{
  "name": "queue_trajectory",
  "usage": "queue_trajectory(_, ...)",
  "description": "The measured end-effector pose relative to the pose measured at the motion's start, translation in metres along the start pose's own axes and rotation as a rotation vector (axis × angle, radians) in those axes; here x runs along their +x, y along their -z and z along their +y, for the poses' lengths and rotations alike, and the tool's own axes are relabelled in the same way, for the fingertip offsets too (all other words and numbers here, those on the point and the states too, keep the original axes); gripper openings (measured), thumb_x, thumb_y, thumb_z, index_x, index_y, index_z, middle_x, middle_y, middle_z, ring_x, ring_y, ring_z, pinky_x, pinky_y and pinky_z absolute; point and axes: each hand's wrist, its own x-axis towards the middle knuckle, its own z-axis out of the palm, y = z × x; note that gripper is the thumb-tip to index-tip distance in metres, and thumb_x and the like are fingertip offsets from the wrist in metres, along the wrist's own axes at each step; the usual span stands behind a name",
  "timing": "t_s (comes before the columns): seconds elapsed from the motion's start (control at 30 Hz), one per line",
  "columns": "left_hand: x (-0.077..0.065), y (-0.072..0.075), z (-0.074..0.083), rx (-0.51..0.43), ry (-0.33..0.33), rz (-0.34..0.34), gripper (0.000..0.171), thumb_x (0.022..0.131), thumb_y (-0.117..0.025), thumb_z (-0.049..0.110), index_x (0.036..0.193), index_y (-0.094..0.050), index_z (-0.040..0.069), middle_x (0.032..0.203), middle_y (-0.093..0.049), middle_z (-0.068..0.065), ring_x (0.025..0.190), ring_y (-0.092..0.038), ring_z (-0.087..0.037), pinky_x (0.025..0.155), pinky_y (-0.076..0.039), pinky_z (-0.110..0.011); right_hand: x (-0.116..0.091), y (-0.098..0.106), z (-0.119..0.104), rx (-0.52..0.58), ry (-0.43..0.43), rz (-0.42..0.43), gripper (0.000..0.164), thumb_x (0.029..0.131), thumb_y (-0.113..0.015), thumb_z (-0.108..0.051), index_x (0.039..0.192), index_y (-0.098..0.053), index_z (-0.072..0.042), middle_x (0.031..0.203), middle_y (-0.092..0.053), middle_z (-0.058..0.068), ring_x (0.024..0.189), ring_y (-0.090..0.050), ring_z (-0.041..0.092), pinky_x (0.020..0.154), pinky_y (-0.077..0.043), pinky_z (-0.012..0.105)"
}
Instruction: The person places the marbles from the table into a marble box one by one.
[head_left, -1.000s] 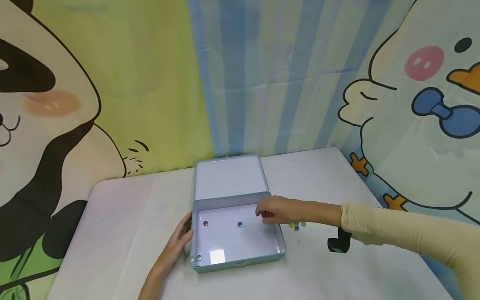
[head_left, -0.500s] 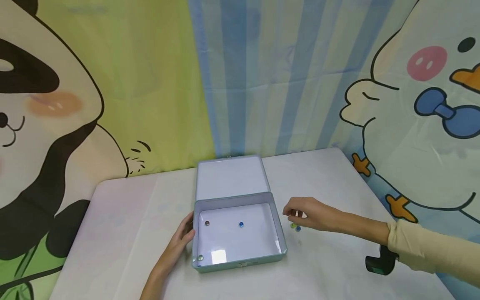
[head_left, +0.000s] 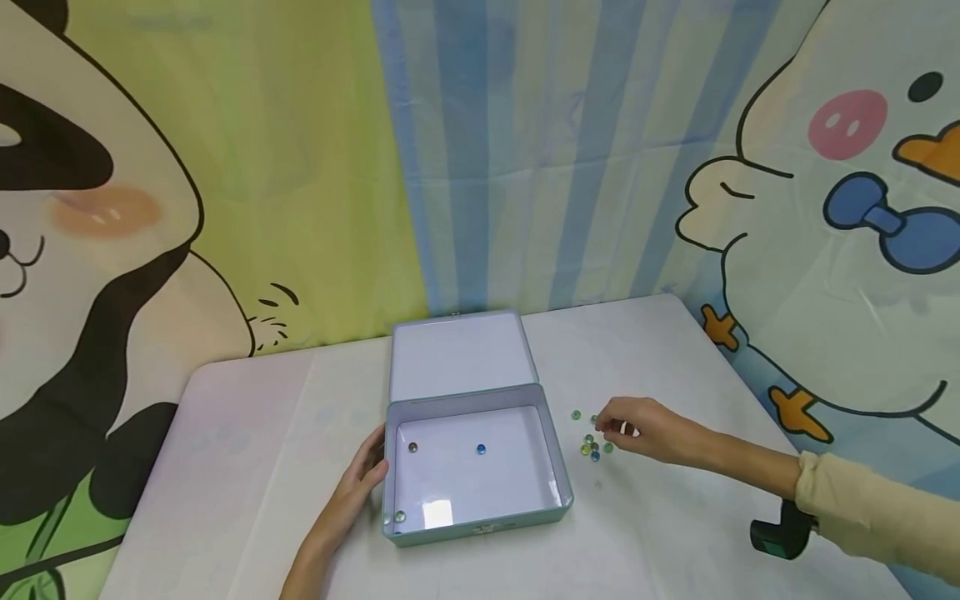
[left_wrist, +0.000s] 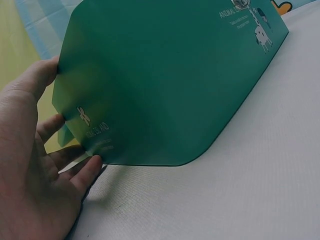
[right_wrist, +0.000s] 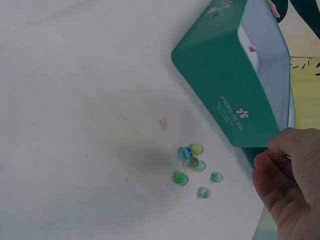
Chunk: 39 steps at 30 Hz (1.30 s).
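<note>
A green tin box (head_left: 477,528) with its lid (head_left: 459,358) laid back stands on the white table. Inside it lie a brown marble (head_left: 412,447), a blue marble (head_left: 481,448) and a pale green marble (head_left: 400,517). My left hand (head_left: 350,492) rests against the box's left side, thumb at the rim and fingers spread on the outer wall (left_wrist: 125,100). Right of the box, my right hand (head_left: 648,429) hovers by a loose group of marbles (head_left: 595,456), fingers loosely bent. Nothing shows between its thumb and fingertips. In the right wrist view several glass marbles (right_wrist: 185,152) lie apart from it.
The white table (head_left: 247,467) runs up to a striped and yellow cloth backdrop (head_left: 510,167) printed with large cartoon animals. A dark wrist camera (head_left: 782,531) hangs under the right sleeve (head_left: 870,508).
My right hand has moved right, from over the box to the loose marbles, uncovering more of them. My left hand and the box have stayed in place.
</note>
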Motion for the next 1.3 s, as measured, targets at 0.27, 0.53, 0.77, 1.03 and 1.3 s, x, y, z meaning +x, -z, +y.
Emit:
queue_trajectory(0.27, 0.0, 0.0, 0.0, 0.009, -0.014, 0.009, 0.055, 0.103, -0.04, 0.024, 0.154, -0.02, 0.027, 0.162, -0.023, -0.005, 0.148, -0.022, -0.034, 0.119, -0.018, -0.052, 0.003, -0.024, 0.022, -0.021, -0.028, -0.09, 0.016, 0.087, -0.067, -0.002, 0.102, -0.069, -0.007, 0.095, -0.068, 0.004, 0.078, -0.052, 0.0, 0.069, -0.053, 0.014)
queue_trajectory(0.53, -0.001, -0.002, -0.001, -0.033, -0.009, 0.007, 0.055, 0.103, -0.041, 0.023, 0.154, -0.021, 0.027, 0.162, -0.022, -0.005, 0.149, -0.02, -0.034, 0.119, -0.013, -0.059, 0.014, -0.041, 0.04, -0.054, 0.037, -0.086, 0.013, 0.086, -0.068, 0.001, 0.097, -0.07, -0.005, 0.091, -0.067, 0.001, 0.078, -0.053, 0.0, 0.068, -0.053, 0.017)
queue_trajectory(0.77, -0.002, -0.001, -0.001, -0.039, -0.022, -0.005, 0.055, 0.103, -0.041, 0.024, 0.154, -0.021, 0.029, 0.162, -0.021, -0.005, 0.15, -0.02, -0.034, 0.118, -0.011, -0.062, 0.021, -0.052, 0.049, -0.068, 0.033, -0.098, 0.012, 0.084, -0.071, -0.002, 0.095, -0.071, -0.006, 0.089, -0.066, 0.0, 0.077, -0.053, 0.001, 0.068, -0.052, 0.016)
queue_trajectory(1.03, -0.001, 0.0, -0.001, -0.026, -0.006, 0.007, 0.056, 0.102, -0.041, 0.025, 0.154, -0.021, 0.027, 0.162, -0.021, -0.005, 0.15, -0.019, -0.033, 0.119, -0.012, -0.058, 0.022, -0.058, 0.047, -0.099, 0.048, -0.095, 0.013, 0.083, -0.072, -0.001, 0.095, -0.071, -0.007, 0.087, -0.065, 0.0, 0.074, -0.048, -0.001, 0.065, -0.049, 0.014)
queue_trajectory(1.3, -0.001, -0.001, -0.001, -0.043, -0.008, 0.008, 0.056, 0.102, -0.043, 0.025, 0.154, -0.023, 0.027, 0.162, -0.021, -0.005, 0.15, -0.018, -0.034, 0.119, -0.011, -0.061, 0.023, -0.059, 0.048, -0.123, 0.042, -0.098, 0.014, 0.084, -0.072, -0.002, 0.096, -0.071, -0.007, 0.088, -0.065, 0.0, 0.074, -0.048, -0.001, 0.065, -0.049, 0.014)
